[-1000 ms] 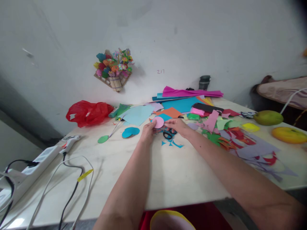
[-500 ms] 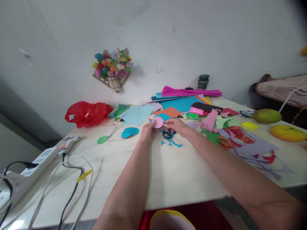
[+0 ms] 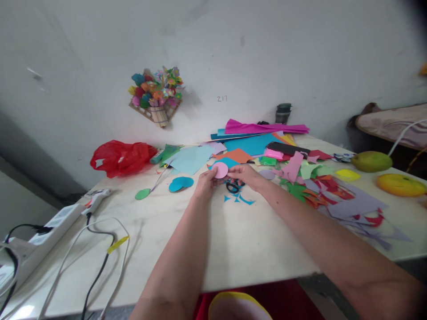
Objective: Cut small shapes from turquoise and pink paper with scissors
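pink disc [image 3: 220, 170] — prob. light, bendy; hold @ rim | L hand [image 3: 206, 182] fingers clamped on it | R hand [image 3: 247, 175] @ edge, grip unclear

**Pink disc [image 3: 221, 170] held over the table [image 3: 250, 249]**

On my feed it's a flat, round, plain piece with a smooth rim, its broad face tilted up toward my camera. It's pinched at its left rim, which is partly covered. I see it nearer the table's back edge than the front, well in from the left edge.
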`<action>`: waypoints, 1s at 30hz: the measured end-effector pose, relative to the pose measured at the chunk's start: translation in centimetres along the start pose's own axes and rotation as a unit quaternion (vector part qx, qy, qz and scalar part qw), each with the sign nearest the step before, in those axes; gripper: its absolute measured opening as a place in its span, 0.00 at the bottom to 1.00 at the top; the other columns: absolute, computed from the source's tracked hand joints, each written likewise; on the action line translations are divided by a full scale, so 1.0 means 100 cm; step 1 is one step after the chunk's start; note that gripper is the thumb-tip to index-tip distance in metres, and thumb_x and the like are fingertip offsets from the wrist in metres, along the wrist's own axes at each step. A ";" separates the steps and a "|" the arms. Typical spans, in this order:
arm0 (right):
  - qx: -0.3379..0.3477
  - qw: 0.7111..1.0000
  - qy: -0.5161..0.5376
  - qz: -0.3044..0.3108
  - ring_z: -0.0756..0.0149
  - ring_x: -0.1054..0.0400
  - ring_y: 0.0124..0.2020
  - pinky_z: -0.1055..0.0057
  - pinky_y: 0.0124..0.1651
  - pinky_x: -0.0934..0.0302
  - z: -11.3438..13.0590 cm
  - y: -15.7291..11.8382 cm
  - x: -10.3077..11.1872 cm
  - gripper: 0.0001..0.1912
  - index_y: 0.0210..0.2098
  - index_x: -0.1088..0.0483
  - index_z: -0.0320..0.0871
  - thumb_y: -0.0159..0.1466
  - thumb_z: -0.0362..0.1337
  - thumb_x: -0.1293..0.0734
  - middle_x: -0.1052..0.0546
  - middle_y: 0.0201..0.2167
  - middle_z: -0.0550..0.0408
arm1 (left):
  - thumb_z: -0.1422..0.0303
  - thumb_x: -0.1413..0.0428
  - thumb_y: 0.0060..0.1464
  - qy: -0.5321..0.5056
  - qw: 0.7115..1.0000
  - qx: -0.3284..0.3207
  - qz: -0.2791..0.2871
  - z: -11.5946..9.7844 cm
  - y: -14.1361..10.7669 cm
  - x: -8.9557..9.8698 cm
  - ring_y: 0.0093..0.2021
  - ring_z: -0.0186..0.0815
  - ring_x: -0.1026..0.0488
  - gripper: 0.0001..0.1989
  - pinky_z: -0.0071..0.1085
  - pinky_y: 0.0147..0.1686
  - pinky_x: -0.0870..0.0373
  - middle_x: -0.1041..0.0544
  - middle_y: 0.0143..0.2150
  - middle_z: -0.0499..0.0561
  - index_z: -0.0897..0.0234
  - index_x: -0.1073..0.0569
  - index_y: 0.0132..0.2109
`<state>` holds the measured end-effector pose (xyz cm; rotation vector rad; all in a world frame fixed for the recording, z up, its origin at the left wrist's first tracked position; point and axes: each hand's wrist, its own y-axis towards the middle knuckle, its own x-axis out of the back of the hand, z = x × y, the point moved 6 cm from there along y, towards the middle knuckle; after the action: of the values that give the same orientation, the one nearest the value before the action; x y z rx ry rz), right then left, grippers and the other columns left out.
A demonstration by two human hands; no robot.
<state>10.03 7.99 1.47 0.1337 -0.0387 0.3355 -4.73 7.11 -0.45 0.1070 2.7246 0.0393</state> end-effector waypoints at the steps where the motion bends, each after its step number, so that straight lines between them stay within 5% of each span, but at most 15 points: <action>1: 0.002 1.000 0.000 0.001 0.74 0.33 0.21 0.83 0.15 0.47 0.000 0.000 0.000 0.06 0.29 0.23 0.39 0.52 0.35 0.26 0.21 0.25 0.54 | 0.61 0.35 0.49 0.000 1.000 0.000 0.001 0.000 0.000 0.000 0.40 0.49 0.20 0.18 0.38 0.40 0.22 0.19 0.32 0.64 0.75 0.22 0.38; 11: -0.020 0.999 0.012 -0.032 0.74 0.34 0.19 0.82 0.15 0.48 0.001 -0.002 0.001 0.02 0.28 0.24 0.39 0.54 0.31 0.28 0.23 0.21 0.55 | 0.60 0.34 0.47 0.021 1.000 0.010 0.006 0.003 0.001 0.000 0.43 0.49 0.21 0.18 0.38 0.40 0.23 0.19 0.35 0.64 0.74 0.21 0.38; 30: -0.014 0.999 0.035 0.029 0.73 0.32 0.23 0.81 0.16 0.44 0.008 -0.006 -0.007 0.05 0.33 0.23 0.39 0.56 0.32 0.28 0.21 0.28 0.54 | 0.64 0.39 0.53 0.004 1.000 0.012 -0.006 0.002 0.002 0.001 0.37 0.46 0.19 0.14 0.35 0.37 0.22 0.18 0.33 0.61 0.73 0.22 0.39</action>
<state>9.59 7.08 2.15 0.0940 0.0222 0.3978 -4.77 7.27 -0.67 0.0981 2.7336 0.0049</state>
